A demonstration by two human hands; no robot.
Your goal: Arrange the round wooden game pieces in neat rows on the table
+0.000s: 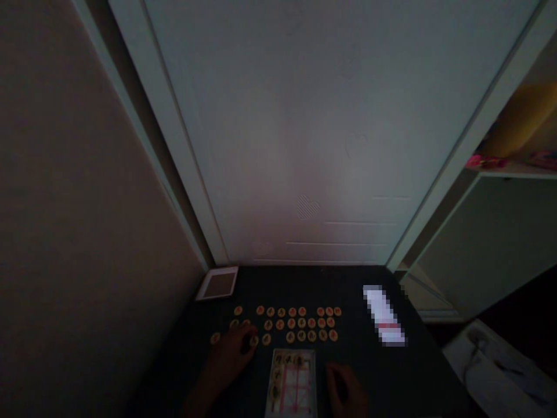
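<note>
My left hand reaches over the left part of the rows of round xiangqi pieces. Its thumb and fingers close at the edges of one xiangqi piece, partly covering its neighbours. In front of me lies an open pale box with a red-lined sheet inside. Several dark-marked pieces sit along its top and left sides. To the right of the box my right hand rests on the table with its fingers curled in. I see nothing in it. More loose pieces, red-marked and dark-marked, lie in three rough rows.
The dark table meets a white panel at the back. A white-framed flat item lies at the back left. A blurred bright oblong lies at the right. A brown wall borders the left side.
</note>
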